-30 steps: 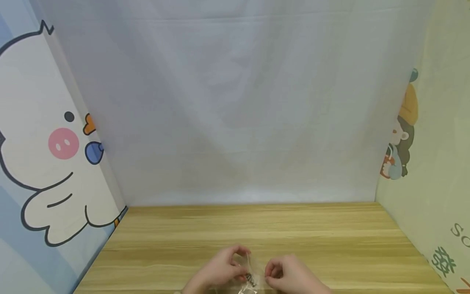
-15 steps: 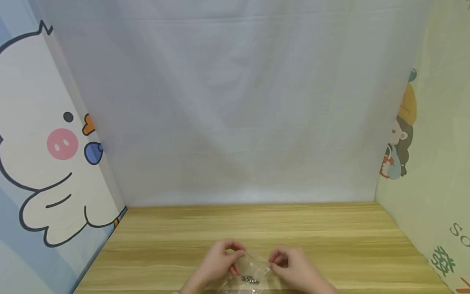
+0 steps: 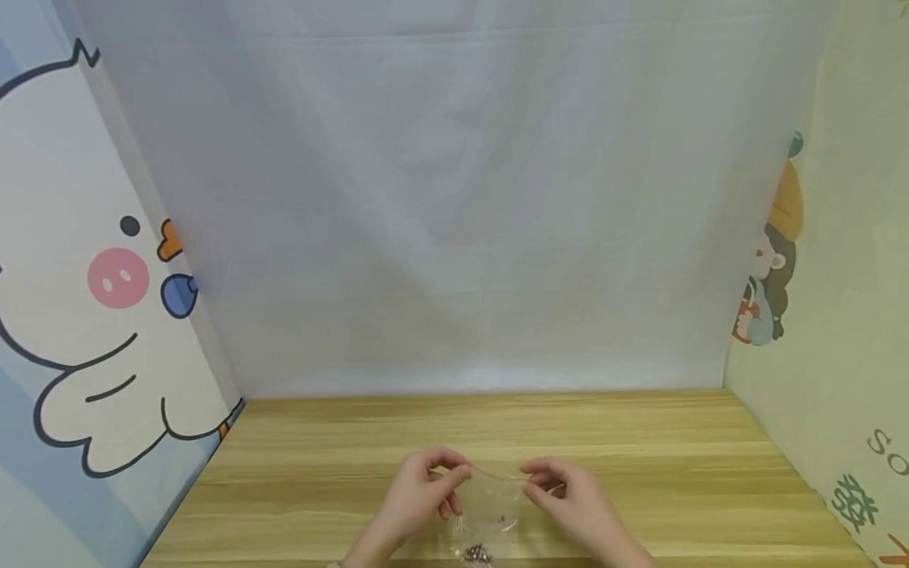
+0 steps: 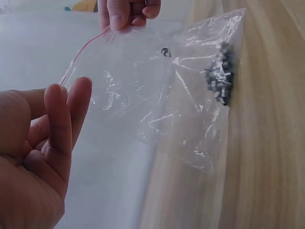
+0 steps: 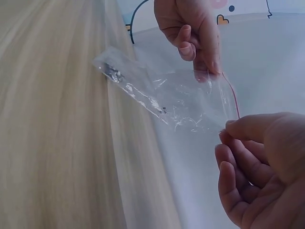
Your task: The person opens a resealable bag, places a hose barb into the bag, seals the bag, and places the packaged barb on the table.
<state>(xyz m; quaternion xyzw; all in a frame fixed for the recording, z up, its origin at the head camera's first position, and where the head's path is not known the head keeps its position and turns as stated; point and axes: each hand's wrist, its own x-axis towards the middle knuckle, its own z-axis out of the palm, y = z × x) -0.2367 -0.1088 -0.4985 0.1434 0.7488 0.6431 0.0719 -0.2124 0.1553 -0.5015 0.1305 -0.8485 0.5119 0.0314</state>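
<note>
A clear zip-lock bag [image 3: 491,498] hangs between the two hands, its mouth edge on top. My left hand [image 3: 424,491] pinches the upper left corner between thumb and fingers. At the upper right corner, the thumb and forefinger of my right hand [image 3: 574,498] pinch the same edge. A red line [image 5: 231,90] runs along that edge in the wrist views. Small shiny dark metal pieces [image 4: 221,76] lie heaped at the bag's bottom. One separate piece [image 4: 165,52] sits higher up in the bag.
The wood-grain table [image 3: 341,442] spreads under and beyond the hands. A white cloth [image 3: 461,237] hangs behind it. Printed panels stand at the sides: a white cartoon bird [image 3: 64,237] on the left, a pale green sheet [image 3: 845,260] on the right.
Both hands have risen slightly, away from the body. The right hand, apart from the bag's edge a second ago, now pinches it. The bag is spread upright and its metal pieces hang lower.
</note>
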